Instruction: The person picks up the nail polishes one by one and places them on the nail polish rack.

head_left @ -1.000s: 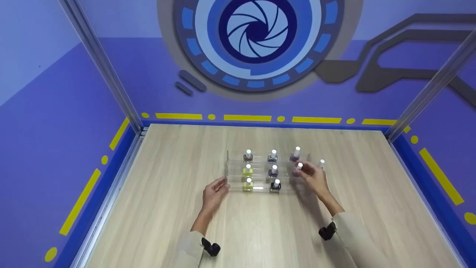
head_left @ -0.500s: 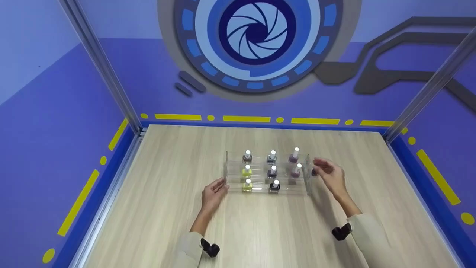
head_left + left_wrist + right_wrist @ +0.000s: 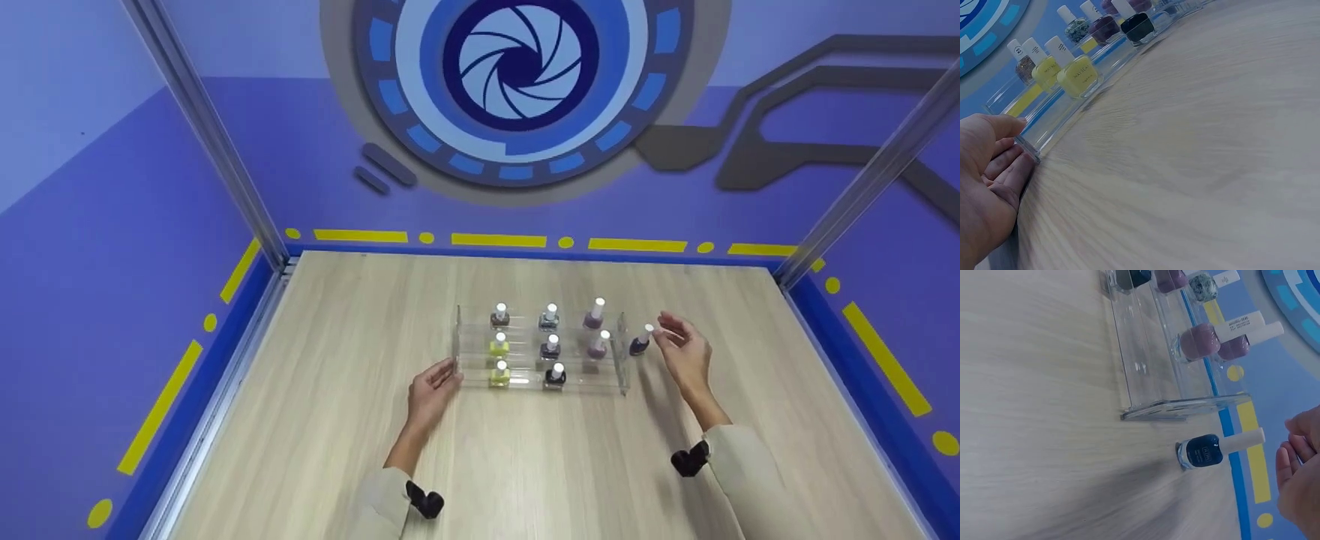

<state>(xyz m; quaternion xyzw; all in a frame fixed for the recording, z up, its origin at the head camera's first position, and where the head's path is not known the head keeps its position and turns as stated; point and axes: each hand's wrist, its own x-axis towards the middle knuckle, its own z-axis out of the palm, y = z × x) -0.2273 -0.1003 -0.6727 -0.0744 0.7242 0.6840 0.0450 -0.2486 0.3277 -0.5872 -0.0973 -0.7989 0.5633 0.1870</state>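
A clear stepped acrylic rack (image 3: 525, 381) stands on the table with several white-capped nail polish bottles on its three tiers. My left hand (image 3: 431, 394) grips its left end panel, thumb (image 3: 1008, 125) at the panel's edge and fingers outside. Just past the rack's right end, a dark blue nail polish bottle (image 3: 1204, 451) stands upright on the table. Beside its white cap is my right hand (image 3: 686, 356), fingers loosely bent, with a small gap to the cap in the right wrist view. A mauve bottle (image 3: 598, 346) sits on the middle tier at the right.
On the front tier are a yellow bottle (image 3: 499, 376) and a black bottle (image 3: 555, 377), with the tier's right part bare. A glitter bottle (image 3: 549, 321) stands on the back tier. Blue printed walls (image 3: 300, 165) enclose the wooden table (image 3: 517, 472) at the back and sides.
My right hand has let go of the mauve bottle on the middle tier and moved right, past the rack's end, to beside the dark blue bottle. My left hand has stayed put.
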